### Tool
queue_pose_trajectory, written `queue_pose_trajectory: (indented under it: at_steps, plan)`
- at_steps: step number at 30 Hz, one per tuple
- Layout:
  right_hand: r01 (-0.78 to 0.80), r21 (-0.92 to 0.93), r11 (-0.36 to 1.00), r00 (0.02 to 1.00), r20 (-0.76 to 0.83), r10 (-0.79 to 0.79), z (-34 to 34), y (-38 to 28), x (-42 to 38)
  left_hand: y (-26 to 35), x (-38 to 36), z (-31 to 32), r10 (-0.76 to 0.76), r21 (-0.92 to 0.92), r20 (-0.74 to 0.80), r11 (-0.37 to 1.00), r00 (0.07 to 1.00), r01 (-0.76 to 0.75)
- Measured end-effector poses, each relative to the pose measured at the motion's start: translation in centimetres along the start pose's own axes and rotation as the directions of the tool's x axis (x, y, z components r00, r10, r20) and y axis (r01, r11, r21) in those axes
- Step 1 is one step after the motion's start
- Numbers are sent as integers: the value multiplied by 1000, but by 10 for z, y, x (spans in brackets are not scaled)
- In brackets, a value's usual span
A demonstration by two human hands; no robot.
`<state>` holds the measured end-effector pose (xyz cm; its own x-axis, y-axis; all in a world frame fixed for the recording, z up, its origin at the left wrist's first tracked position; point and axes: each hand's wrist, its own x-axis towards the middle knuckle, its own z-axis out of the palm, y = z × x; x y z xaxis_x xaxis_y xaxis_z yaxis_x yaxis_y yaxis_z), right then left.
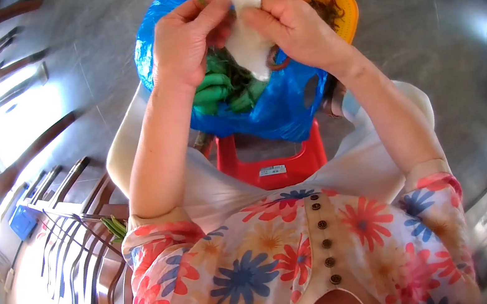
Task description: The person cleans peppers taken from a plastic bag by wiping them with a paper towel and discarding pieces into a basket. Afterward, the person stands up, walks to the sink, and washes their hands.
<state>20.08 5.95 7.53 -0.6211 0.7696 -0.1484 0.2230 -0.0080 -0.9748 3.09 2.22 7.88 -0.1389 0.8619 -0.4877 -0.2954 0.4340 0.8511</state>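
My right hand [293, 22] grips a white cloth-like piece [252, 40], which hangs down between my hands. Close to its left side, my left hand [191, 34] has its fingers pinched together, with a thin green tip showing above them; what they hold is too small to name. Below both hands an open blue plastic bag [279, 115] rests over a red stool [245, 165]. Green pods or leaves [212, 90] and darker stems lie in the bag. Beyond my right hand sits a yellow basket [350, 7] holding brownish strands.
Dark wooden furniture [34, 142] stands along the left side. A blue object [23, 221] and a few green pods [115, 226] lie near it. My knees flank the bag on both sides. Grey floor [419, 19] extends beyond the basket.
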Motion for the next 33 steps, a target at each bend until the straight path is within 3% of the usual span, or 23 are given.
queue_pose_trajectory:
  at_steps: [3,4,7,10,14,17,18,19,20,23,24,27,29,33]
  plan:
    - [36,-186,982,999,1,-37,6,2,0,-1,-5,5,60,102,-28,993,998,-57]
    - [8,-114,994,999,53,-2,4,2,1,-1,-7,5,76,126,-36,989,996,-71]
    - [-105,170,980,982,173,75,-4,1,4,10,-6,0,52,-105,-77,993,996,-60]
    - [-261,523,812,956,256,142,-3,2,-1,12,-1,-12,33,-201,-73,978,997,-47]
    - [-288,643,709,946,308,104,-11,12,-1,4,14,-36,40,-305,-93,950,995,-67]
    - [-269,686,676,952,294,81,-15,9,-3,12,7,-24,41,-103,-182,993,982,-60]
    - [-259,681,685,959,267,98,-15,10,-4,14,4,-17,212,193,-254,967,944,-165]
    - [-249,675,694,964,239,113,-15,11,-3,16,1,-9,390,478,-269,848,881,-230]
    - [-238,669,704,969,211,127,-15,12,-3,17,-1,-4,557,722,-225,646,799,-247]
    - [-256,658,708,966,193,171,-13,18,1,17,-5,-11,284,580,116,759,952,-297]
    - [-261,614,745,965,171,197,-12,17,1,19,-9,-5,132,513,219,827,967,-229]
    - [-264,543,797,964,126,233,-12,15,2,15,-7,-7,-73,493,308,865,949,-93]
    - [-254,585,770,967,133,217,-12,20,2,13,-6,-8,-24,519,325,841,946,-157]
    - [-318,779,540,947,231,224,-16,29,-3,10,-8,-7,225,662,260,667,939,-343]
